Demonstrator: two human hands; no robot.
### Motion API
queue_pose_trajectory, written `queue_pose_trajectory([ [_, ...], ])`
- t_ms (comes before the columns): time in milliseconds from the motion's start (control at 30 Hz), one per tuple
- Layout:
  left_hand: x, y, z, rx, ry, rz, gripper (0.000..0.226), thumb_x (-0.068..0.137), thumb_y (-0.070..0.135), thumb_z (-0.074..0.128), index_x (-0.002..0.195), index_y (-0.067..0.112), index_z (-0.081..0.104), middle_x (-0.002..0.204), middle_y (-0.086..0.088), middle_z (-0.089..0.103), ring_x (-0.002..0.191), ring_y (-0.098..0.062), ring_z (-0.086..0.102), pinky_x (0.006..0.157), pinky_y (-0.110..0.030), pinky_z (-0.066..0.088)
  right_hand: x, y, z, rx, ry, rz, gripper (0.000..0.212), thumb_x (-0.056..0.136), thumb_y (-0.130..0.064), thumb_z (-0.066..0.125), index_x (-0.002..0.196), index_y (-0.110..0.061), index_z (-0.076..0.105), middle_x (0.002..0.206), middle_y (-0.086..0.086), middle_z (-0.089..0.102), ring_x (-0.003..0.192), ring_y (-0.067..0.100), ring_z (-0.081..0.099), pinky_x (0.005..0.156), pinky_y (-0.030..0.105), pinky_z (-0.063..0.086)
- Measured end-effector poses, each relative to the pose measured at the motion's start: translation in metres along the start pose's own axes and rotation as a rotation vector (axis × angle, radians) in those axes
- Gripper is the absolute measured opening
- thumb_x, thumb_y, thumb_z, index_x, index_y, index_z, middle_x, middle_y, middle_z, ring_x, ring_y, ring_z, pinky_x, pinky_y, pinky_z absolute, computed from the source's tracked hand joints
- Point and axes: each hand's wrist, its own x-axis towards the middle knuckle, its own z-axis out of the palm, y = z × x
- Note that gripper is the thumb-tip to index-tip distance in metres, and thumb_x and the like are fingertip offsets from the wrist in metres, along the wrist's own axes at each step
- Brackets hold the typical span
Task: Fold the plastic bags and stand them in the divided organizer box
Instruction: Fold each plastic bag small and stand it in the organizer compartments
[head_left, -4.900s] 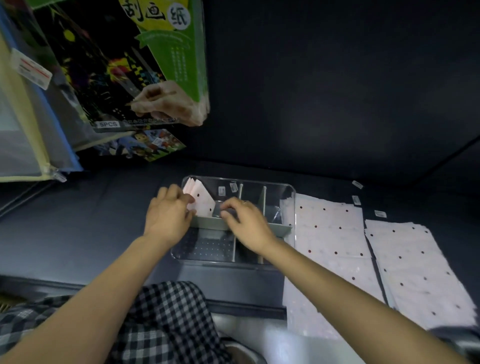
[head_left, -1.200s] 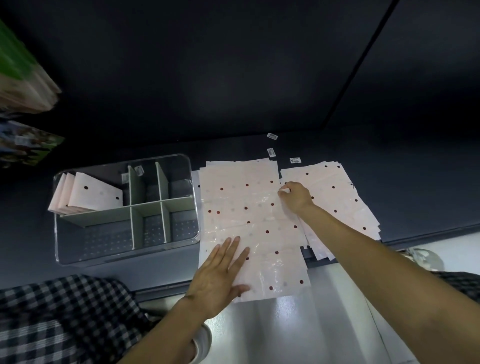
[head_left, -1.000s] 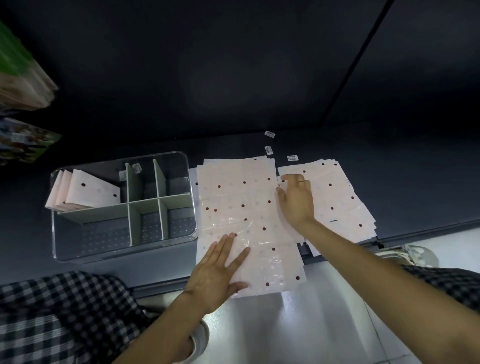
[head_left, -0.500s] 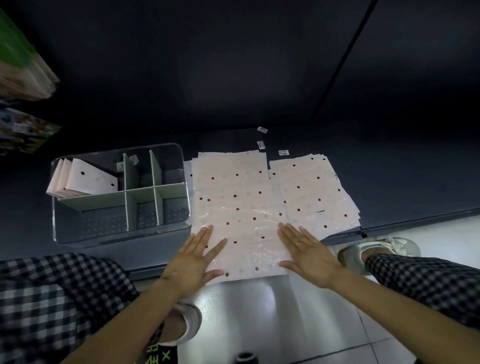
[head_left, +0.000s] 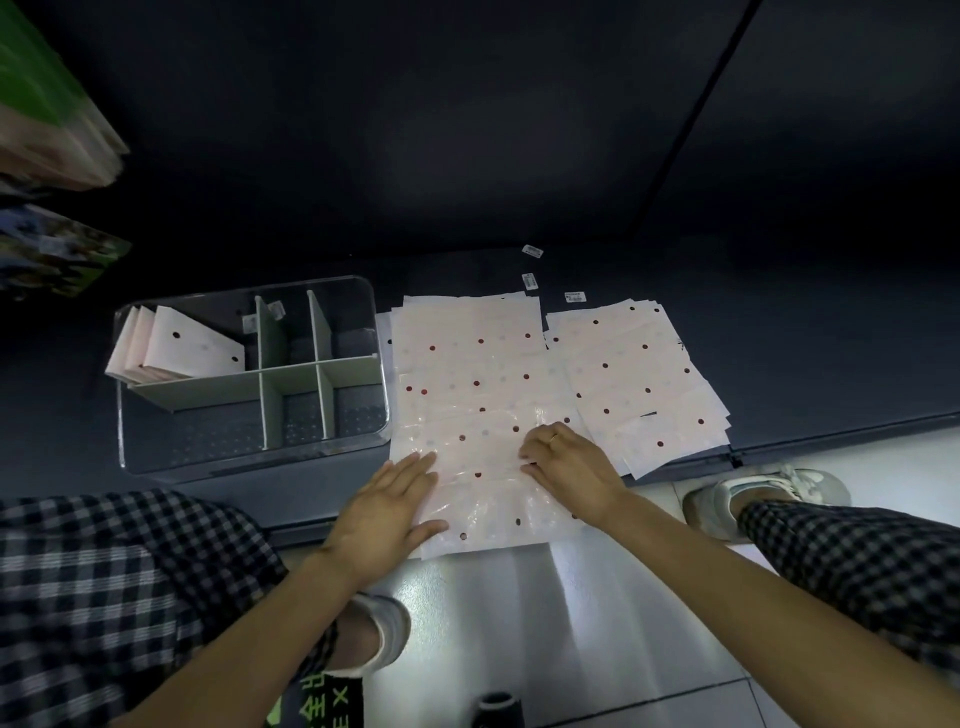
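On dark shelf ledge (head_left: 779, 364), centre: stack of pink dotted plastic bags (head_left: 467, 384) lying flat, near end hanging over the ledge edge toward the person. That overhang prob. gives fingers a free edge to lift for a fold.

Left hand (head_left: 387, 506): flat, fingers straight and together, palm down on near-left corner of top bag. Holds nothing, just presses; looks like it pins the slippery film so it won't slide.

Right hand (head_left: 569, 470): on right side of the same bag, fingers bent, tips dug into the film at its right edge. Seems to be gathering or pinching the top sheet to separate it from the stack; can't tell if thumb is under the edge. Ring on one finger.

2nd pile of dotted bags (head_left: 639, 379) just to the right, fanned out, untouched, also at ledge edge.

Divided organizer box (head_left: 249, 452): clear, w/ grey dividers, just left of the centre stack, close for short reach. Far-left compartment has a few folded bags (head_left: 182, 348) standing, leaning left. Other compartments look empty.

Small labels (head_left: 530, 280) lie behind the bags.

Step judged: starting the fold on the next bag; most of the task is left.
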Motion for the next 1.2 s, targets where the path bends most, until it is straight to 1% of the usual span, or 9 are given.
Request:
queue_pose_trajectory([
  [167, 0.008, 0.006, -0.006, -0.114, 0.119, -0.037, 0.065, 0.087, 0.063, 0.030, 0.128, 0.017, 0.053, 0.147, 0.002, 0.039, 0.137, -0.014, 0.031, 0.113, -0.027, 0.017, 0.004, 0.004, 0.002, -0.024, -0.027, -0.013, 0.012, 0.071, -0.018, 0.081, 0.077, -0.014, 0.071, 0.082, -0.001, 0.067, 0.071, 0.019, 0.063, 0.058, 0.023, 0.053],
  [300, 0.016, 0.010, -0.006, -0.150, 0.211, -0.067, 0.040, 0.092, 0.045, 0.052, 0.119, 0.017, 0.059, 0.128, 0.005, 0.053, 0.122, -0.015, 0.043, 0.102, -0.025, 0.029, 0.011, 0.003, -0.002, 0.297, -0.104, 0.250, 0.010, 0.087, -0.020, 0.065, 0.087, -0.012, 0.071, 0.096, -0.001, 0.065, 0.090, 0.018, 0.057, 0.073, 0.025, 0.046],
  [400, 0.022, 0.011, -0.011, -0.183, 0.226, -0.068, 0.043, 0.088, 0.046, 0.058, 0.120, 0.018, 0.058, 0.122, 0.006, 0.053, 0.120, -0.014, 0.042, 0.101, -0.024, 0.029, 0.019, 0.004, -0.010, 0.554, -0.153, 0.382, 0.008, 0.086, -0.014, 0.065, 0.086, -0.011, 0.072, 0.094, 0.000, 0.066, 0.092, 0.016, 0.059, 0.084, 0.025, 0.048],
  [533, 0.030, 0.015, -0.021, -0.326, 0.210, -0.071, 0.050, 0.080, 0.040, 0.071, 0.124, 0.021, 0.057, 0.127, 0.007, 0.052, 0.123, -0.013, 0.042, 0.102, -0.024, 0.030, 0.019, 0.006, -0.028, 0.727, -0.256, 0.445, 0.007, 0.086, -0.012, 0.065, 0.086, -0.012, 0.073, 0.090, -0.006, 0.069, 0.087, 0.005, 0.062, 0.080, 0.006, 0.043],
  [700, 0.030, 0.012, -0.033, -0.559, -0.027, -0.169, 0.044, 0.078, 0.035, 0.074, 0.117, 0.036, 0.055, 0.114, 0.017, 0.060, 0.096, 0.001, 0.053, 0.079, -0.012, 0.039, 0.022, 0.011, -0.057, 0.791, -0.406, 0.393, 0.011, 0.090, -0.015, 0.061, 0.083, -0.021, 0.065, 0.079, -0.012, 0.066, 0.078, 0.001, 0.058, 0.075, 0.013, 0.043],
  [800, 0.025, 0.013, -0.032, -0.727, -0.026, -0.237, 0.037, 0.081, 0.028, 0.072, 0.111, 0.038, 0.055, 0.096, 0.009, 0.065, 0.075, -0.001, 0.057, 0.071, -0.014, 0.043, 0.028, 0.013, -0.066, 0.698, -0.439, 0.367, 0.010, 0.091, -0.021, 0.060, 0.083, -0.026, 0.064, 0.069, -0.016, 0.060, 0.070, 0.004, 0.052, 0.069, 0.019, 0.041],
  [967, 0.017, 0.026, -0.028, -0.898, 0.169, -0.426, 0.061, 0.086, 0.019, 0.068, 0.138, 0.022, 0.035, 0.116, 0.001, 0.058, 0.096, -0.015, 0.061, 0.082, -0.021, 0.047, 0.051, 0.008, -0.058, 0.454, -0.420, 0.298, 0.012, 0.093, -0.022, 0.056, 0.097, -0.016, 0.066, 0.085, -0.004, 0.061, 0.084, 0.016, 0.055, 0.078, 0.029, 0.044],
  [1100, 0.008, 0.042, -0.026, -0.421, 0.355, -0.250, 0.061, 0.091, 0.026, 0.059, 0.145, 0.018, 0.030, 0.153, 0.001, 0.027, 0.140, -0.017, 0.027, 0.115, -0.029, 0.023, 0.061, 0.014, -0.041, 0.300, -0.504, 0.358, 0.017, 0.095, -0.018, 0.048, 0.100, -0.014, 0.064, 0.098, -0.003, 0.062, 0.093, 0.016, 0.053, 0.078, 0.028, 0.041],
  [1200, 0.010, 0.053, -0.015, -0.128, 0.197, 0.012, 0.062, 0.097, 0.037, 0.045, 0.149, 0.019, 0.019, 0.159, 0.002, 0.005, 0.146, -0.014, -0.002, 0.114, -0.020, -0.010, 0.060, 0.017, -0.034, 0.263, -0.491, 0.386, 0.020, 0.095, -0.015, 0.045, 0.099, -0.013, 0.064, 0.106, -0.001, 0.064, 0.101, 0.020, 0.055, 0.080, 0.028, 0.043],
])
